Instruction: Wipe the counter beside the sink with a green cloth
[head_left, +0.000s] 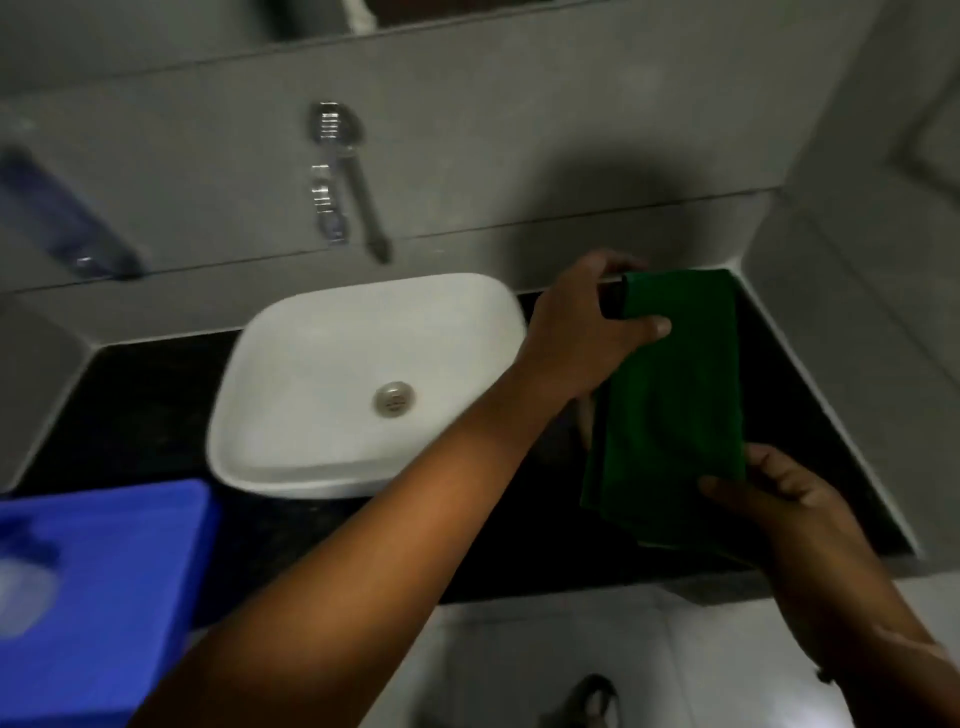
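Green cloth held over the dark counter, right of frame.
Its top is pinched by the left hand, its lower edge by the right hand, beside the white sink.

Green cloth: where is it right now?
In the head view, the green cloth is right of the white sink, over the black counter, gripped by left hand and right hand.

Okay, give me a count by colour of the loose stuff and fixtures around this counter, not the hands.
Green: 1, the green cloth, held at its far end by the left hand and its near end by the right hand.
White: 1, the sink.
Blue: 1, the blue box.
Chrome: 1, the tap.
Clear bluish: 1, a blurred bottle.
Total: 5
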